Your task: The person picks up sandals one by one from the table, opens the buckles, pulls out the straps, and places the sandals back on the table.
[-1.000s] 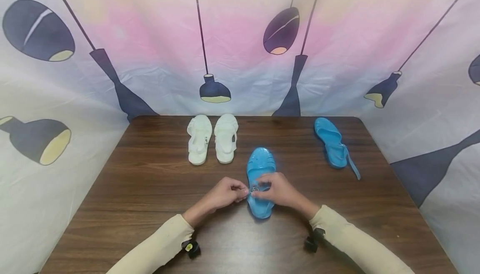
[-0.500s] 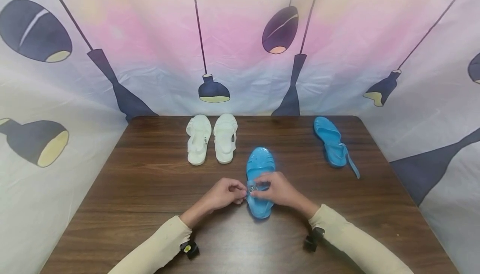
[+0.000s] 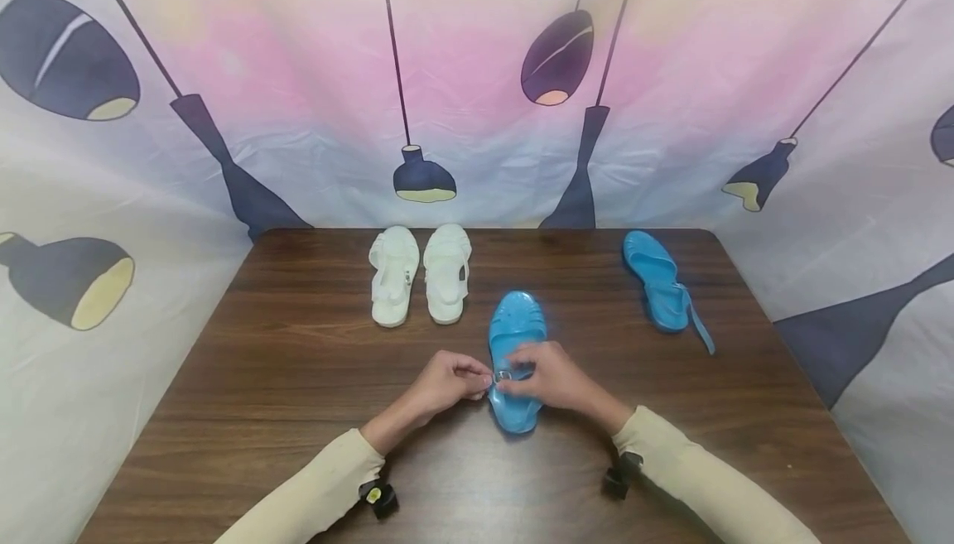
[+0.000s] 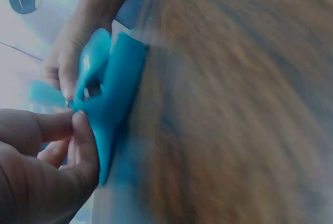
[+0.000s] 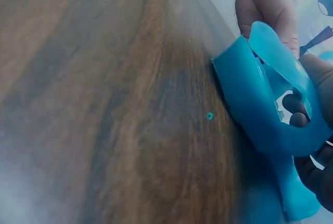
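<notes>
A glossy blue sandal (image 3: 517, 316) lies in the middle of the table, toe pointing away from me. At its left side my left hand (image 3: 445, 382) pinches the ankle strap between thumb and forefinger. From the right, my right hand (image 3: 555, 374) reaches over the sandal and pinches the strap at the small metal buckle (image 3: 503, 376). In the left wrist view a strap end (image 4: 47, 94) sticks out past the right fingers, right above the left fingertips. The right wrist view shows the sandal's heel (image 5: 260, 99), with right fingers showing through the strap opening.
A second blue sandal (image 3: 663, 308) lies at the back right, its strap (image 3: 699, 329) hanging loose onto the table. Two white sandals, a left one (image 3: 395, 312) and a right one (image 3: 445, 310), stand together at the back edge. A printed cloth (image 3: 477, 72) hangs behind the table.
Both hands stay at the strap with only tiny finger shifts. The buckle and strap end have moved slightly between the fingers; the sandal has stayed in place.
</notes>
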Available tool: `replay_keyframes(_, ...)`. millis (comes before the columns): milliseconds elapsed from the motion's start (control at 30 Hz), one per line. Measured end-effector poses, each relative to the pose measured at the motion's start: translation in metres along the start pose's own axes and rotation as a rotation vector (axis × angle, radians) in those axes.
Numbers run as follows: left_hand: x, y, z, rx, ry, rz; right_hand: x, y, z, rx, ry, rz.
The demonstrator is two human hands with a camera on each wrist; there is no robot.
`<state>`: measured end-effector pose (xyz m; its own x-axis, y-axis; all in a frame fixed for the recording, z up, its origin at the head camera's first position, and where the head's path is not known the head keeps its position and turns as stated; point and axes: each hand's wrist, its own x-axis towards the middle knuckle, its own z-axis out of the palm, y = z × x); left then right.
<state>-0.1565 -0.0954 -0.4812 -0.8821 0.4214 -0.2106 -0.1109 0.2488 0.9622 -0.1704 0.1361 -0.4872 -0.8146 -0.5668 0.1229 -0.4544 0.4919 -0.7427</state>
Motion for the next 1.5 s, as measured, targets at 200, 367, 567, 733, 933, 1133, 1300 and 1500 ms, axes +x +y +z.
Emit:
replay_keyframes(200,0.0,0.005,0.001,0.023,0.02,0.014,0.001,0.0,0.001,-0.017,0.01,-0.006)
replay_keyframes(367,-0.001,0.011,0.003,0.042,0.041,0.038,0.002,0.001,0.0,-0.042,0.02,-0.022)
replay_keyframes(567,0.001,0.012,0.002,0.067,0.024,0.075,0.002,0.006,0.0,-0.046,0.028,-0.023)
replay_keyframes(733,0.0,0.012,0.0,0.161,0.03,0.096,0.001,0.007,-0.003,-0.023,0.029,0.012)
replay_keyframes(933,-0.003,0.011,-0.001,0.239,0.048,0.203,-0.001,0.007,-0.003,0.002,0.028,0.04)
replay_keyframes(1133,-0.001,0.007,-0.001,0.263,0.098,0.305,0.0,0.006,-0.001,0.01,0.033,0.049)
replay_keyframes(1300,-0.001,0.006,0.0,0.293,0.159,0.335,-0.001,0.004,0.0,0.003,0.036,0.072)
replay_keyframes(1500,-0.001,0.005,0.003,0.293,0.222,0.344,-0.001,0.002,0.0,0.005,0.038,0.074)
